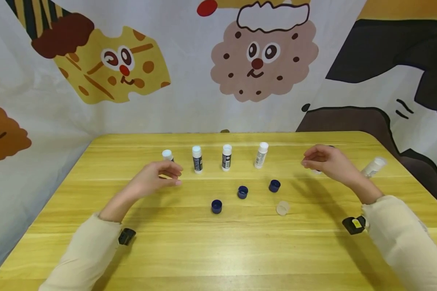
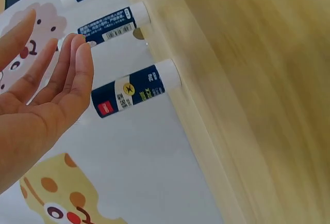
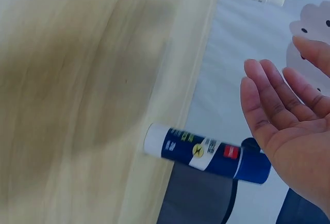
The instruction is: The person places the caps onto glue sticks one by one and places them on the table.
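Note:
My left hand (image 1: pixel 154 178) hovers above the left of the table, fingers loosely bent and holding nothing. Just behind it stands an uncapped glue stick (image 1: pixel 167 154), partly hidden; the left wrist view shows that glue stick's navy label (image 2: pixel 135 91). Two more navy-labelled glue sticks, one (image 1: pixel 197 160) and another (image 1: pixel 226 158), stand upright to its right, then a white glue stick (image 1: pixel 261 155). My right hand (image 1: pixel 329 161), also empty and relaxed, mostly covers a glue stick in the head view; the right wrist view shows this glue stick (image 3: pixel 206 154) wearing its blue cap.
Three blue caps, one (image 1: pixel 216 206), a second (image 1: pixel 242 192) and a third (image 1: pixel 274 186), lie mid-table, beside a translucent cap (image 1: pixel 283 208). A white glue stick (image 1: pixel 374 166) with a translucent top stands at the right. Behind the wooden table (image 1: pixel 225 250) hangs a printed curtain (image 1: pixel 189 109).

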Available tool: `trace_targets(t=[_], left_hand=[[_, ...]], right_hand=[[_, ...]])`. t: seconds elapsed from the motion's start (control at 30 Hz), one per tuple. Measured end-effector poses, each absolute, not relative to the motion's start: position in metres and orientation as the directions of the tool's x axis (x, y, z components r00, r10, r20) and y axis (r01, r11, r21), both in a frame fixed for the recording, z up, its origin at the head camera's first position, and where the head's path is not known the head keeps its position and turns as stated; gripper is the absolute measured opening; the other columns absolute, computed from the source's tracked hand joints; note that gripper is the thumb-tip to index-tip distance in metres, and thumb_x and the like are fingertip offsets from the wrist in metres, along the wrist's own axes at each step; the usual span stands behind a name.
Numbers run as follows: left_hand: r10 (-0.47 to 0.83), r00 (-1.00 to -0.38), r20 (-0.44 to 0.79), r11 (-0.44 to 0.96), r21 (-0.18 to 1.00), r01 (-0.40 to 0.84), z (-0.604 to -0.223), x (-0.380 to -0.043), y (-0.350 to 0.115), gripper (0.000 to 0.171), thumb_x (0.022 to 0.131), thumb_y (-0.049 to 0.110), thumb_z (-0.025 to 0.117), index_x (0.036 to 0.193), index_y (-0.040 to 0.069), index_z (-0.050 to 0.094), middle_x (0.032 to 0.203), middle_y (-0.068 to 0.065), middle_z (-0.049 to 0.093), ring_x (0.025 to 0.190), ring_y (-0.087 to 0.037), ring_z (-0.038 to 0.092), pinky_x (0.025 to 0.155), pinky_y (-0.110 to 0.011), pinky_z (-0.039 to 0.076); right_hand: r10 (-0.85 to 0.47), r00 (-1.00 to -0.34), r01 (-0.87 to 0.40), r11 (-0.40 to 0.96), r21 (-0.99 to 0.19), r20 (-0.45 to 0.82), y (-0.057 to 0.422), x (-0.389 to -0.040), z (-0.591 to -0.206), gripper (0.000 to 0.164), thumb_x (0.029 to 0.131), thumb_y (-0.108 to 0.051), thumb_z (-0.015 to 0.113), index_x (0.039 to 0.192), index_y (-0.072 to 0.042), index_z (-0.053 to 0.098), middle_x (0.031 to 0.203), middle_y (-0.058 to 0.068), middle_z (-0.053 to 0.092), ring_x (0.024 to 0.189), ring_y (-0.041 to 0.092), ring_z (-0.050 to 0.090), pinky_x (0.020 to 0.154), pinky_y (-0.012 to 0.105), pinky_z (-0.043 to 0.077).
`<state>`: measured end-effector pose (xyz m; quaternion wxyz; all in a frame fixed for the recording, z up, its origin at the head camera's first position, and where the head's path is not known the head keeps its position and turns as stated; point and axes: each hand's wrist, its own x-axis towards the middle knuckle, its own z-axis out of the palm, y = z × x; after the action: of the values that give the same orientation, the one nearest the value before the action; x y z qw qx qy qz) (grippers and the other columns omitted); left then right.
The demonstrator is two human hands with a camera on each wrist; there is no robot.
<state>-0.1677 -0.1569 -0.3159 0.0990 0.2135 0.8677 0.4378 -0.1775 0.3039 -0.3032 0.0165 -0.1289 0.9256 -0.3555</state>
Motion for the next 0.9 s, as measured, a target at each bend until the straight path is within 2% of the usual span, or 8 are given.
trace_targets(t=[0.47,0.7,0.9], left_hand=[[0.549,-0.835,-0.041,0.514,0.804,0.298,-0.319,-0.169,-0.130,0.035,0.084,0.009,0.066,0.115,-0.004,0.057,0.105,-0.018,0.060,0.095,-0.026,0.058,0.081,-0.037,0.049],[0.568,-0.821,-0.052,0.522,0.794,0.311,-0.319,-0.167,-0.118,0.035,0.083,0.010,0.068,0.114,-0.002,0.058,0.106,-0.017,0.061,0.095,-0.025,0.058,0.082,-0.035,0.049],[0.588,-0.808,-0.046,0.512,0.795,0.327,-0.318,-0.169,-0.109,0.034,0.082,0.009,0.069,0.113,-0.001,0.058,0.106,-0.016,0.061,0.096,-0.025,0.058,0.082,-0.035,0.049]], right_hand=[[-0.315,-0.948,-0.254,0.675,-0.693,0.041,0.281,-0.183,-0.304,0.029,0.089,-0.022,0.061,0.107,0.000,0.056,0.098,0.012,0.061,0.082,0.009,0.060,0.072,0.030,0.050],[-0.334,-0.940,-0.287,0.667,-0.688,0.069,0.275,-0.184,-0.306,0.024,0.088,-0.017,0.063,0.103,0.000,0.057,0.094,0.011,0.061,0.082,0.020,0.062,0.069,0.032,0.051],[-0.342,-0.936,-0.302,0.656,-0.691,0.085,0.271,-0.186,-0.307,0.023,0.086,-0.015,0.065,0.102,0.000,0.058,0.093,0.011,0.062,0.080,0.015,0.061,0.067,0.025,0.050]])
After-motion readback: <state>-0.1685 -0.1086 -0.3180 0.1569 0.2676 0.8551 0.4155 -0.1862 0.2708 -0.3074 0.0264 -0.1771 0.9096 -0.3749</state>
